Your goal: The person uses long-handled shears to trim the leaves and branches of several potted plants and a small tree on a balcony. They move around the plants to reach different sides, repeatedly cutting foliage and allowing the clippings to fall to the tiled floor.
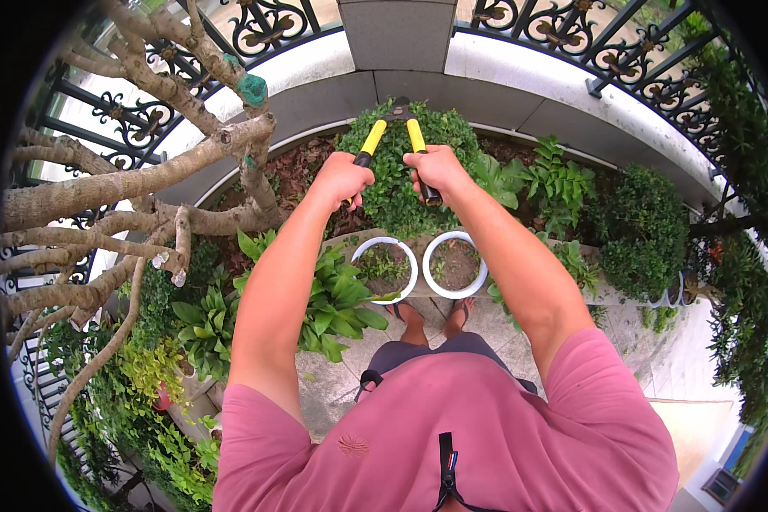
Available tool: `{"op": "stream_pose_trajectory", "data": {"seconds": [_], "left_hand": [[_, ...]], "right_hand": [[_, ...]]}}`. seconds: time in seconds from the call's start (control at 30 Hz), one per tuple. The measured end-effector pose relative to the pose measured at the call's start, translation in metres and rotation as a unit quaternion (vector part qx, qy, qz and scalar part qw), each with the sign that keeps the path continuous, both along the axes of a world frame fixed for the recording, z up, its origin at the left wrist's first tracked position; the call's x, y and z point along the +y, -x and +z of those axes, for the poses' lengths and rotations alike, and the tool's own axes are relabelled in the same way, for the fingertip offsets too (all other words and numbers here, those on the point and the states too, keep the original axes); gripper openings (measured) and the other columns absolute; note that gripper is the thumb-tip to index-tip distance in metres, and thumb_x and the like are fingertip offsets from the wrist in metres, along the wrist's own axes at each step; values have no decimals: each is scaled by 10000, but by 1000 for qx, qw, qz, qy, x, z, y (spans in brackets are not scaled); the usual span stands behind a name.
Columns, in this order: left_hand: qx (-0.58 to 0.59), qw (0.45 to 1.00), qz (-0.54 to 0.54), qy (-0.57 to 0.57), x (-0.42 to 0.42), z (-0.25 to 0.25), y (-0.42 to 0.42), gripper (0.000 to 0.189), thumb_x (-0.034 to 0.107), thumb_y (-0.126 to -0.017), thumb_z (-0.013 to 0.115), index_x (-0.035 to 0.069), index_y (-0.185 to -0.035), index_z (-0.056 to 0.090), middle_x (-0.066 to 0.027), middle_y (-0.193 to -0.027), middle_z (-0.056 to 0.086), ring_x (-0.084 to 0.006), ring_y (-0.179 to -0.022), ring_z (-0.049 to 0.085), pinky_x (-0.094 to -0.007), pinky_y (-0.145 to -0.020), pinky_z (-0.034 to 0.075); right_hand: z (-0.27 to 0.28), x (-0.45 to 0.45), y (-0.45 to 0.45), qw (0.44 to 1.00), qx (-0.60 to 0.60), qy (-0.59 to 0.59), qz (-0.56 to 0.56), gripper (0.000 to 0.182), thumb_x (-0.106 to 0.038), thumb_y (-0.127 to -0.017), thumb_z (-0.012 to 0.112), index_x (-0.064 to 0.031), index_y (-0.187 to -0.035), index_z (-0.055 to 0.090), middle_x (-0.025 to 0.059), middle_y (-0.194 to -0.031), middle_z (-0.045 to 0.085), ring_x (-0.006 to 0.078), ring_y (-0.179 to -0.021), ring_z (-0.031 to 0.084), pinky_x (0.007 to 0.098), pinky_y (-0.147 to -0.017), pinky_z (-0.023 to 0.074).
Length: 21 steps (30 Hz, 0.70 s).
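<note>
A pair of hedge shears [397,114] with yellow and black handles reaches over a rounded leafy shrub [393,185]. My left hand [344,176] grips the left handle, and my right hand [438,169] is closed around the right one. The handles stand apart in a V. At the far side of the shrub the dark blades lie against the leaves; their tips are hard to make out. Between me and the shrub sit two round white pots, the left pot [415,265] and the right pot [427,262], both holding soil and small plants.
On the left, thick bare tree branches [134,182] reach across the bed. A curved stone wall [499,102] with a pillar [398,35] and iron fence [563,32] runs behind. Broad-leaved plants [339,301] flank the pots. Another rounded shrub [643,230] grows at right. Paving [333,384] lies underfoot.
</note>
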<state>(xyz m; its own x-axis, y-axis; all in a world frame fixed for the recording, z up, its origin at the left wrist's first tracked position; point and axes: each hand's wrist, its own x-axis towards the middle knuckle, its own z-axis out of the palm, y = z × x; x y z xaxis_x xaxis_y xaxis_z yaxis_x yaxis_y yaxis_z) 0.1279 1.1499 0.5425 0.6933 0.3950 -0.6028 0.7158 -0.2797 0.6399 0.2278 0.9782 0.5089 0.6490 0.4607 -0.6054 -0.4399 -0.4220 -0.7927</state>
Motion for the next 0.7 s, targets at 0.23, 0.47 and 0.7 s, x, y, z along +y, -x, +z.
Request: {"op": "stream_pose_trajectory", "data": {"seconds": [0.23, 0.47, 0.7], "left_hand": [[-49, 991, 6, 124, 48, 7, 32, 115, 28, -861, 697, 12, -847, 584, -31, -647, 585, -136, -404, 555, -325, -349, 426], [-6, 995, 3, 97, 83, 1, -32, 134, 55, -843, 734, 3, -808, 616, -55, -654, 600, -144, -455, 569, -311, -376, 441], [-31, 998, 27, 54, 44, -34, -27, 113, 11, -844, 688, -28, -807, 589, -57, -634, 571, -169, -421, 565, -333, -367, 431]], "right_hand": [[43, -49, -24, 998, 16, -13, 65, 211, -227, -1006, 685, -46, -1088, 613, 21, -726, 604, 128, -501, 572, 351, -435, 496], [33, -7, -111, 991, 53, 50, 115, 211, -241, -1011, 695, -34, -1022, 653, 17, -723, 647, 103, -539, 599, 326, -472, 522], [-33, 41, -29, 1000, -12, -6, -9, 210, -143, -974, 679, 50, -1005, 602, 90, -720, 639, 208, -505, 640, 382, -462, 508]]}}
